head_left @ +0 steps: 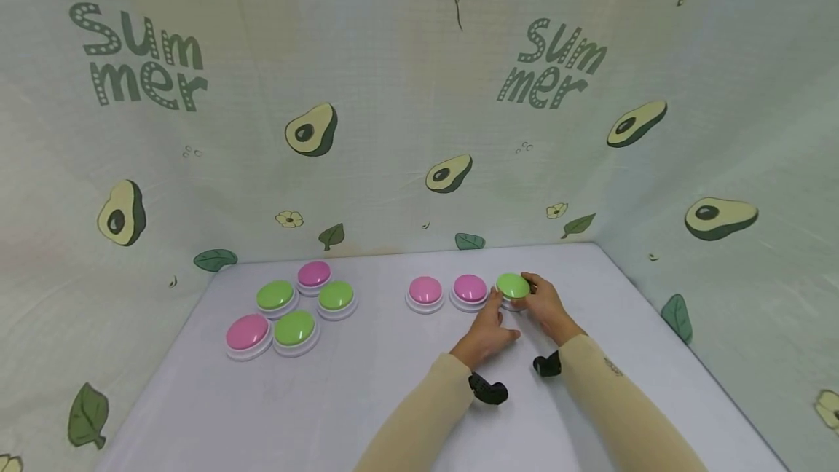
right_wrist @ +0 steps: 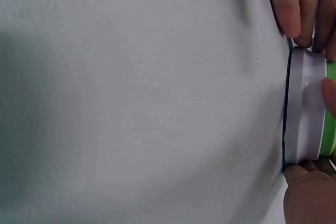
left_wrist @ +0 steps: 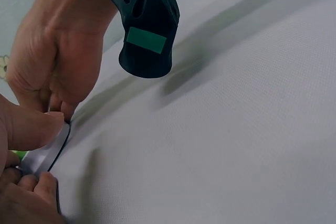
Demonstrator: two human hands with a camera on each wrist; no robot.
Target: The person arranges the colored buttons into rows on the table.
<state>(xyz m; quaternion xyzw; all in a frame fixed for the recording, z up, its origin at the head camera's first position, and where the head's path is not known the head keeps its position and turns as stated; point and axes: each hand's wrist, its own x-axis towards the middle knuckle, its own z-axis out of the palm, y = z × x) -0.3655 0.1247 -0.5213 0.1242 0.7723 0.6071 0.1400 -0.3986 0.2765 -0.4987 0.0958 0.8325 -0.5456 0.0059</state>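
A round push button with a green dome (head_left: 513, 285) and a white base (right_wrist: 305, 106) sits on the white table at the right end of a row. My right hand (head_left: 548, 310) grips its right side, thumb across the front. On its left side my left hand (head_left: 486, 333) touches the base with extended fingers, and the left thumb points right, apart from the button. In the left wrist view the white base (left_wrist: 50, 153) shows between both hands, its green top mostly hidden. Close on the left stand two pink buttons, the nearer one (head_left: 470, 290) beside my left fingertips.
The other pink button (head_left: 425, 292) is further left in the row. A loose group of pink and green buttons (head_left: 295, 330) stands on the table's left side. A printed cloth (head_left: 380, 202) rises behind the table (head_left: 373, 414). Black devices (head_left: 488, 390) hang at both wrists.
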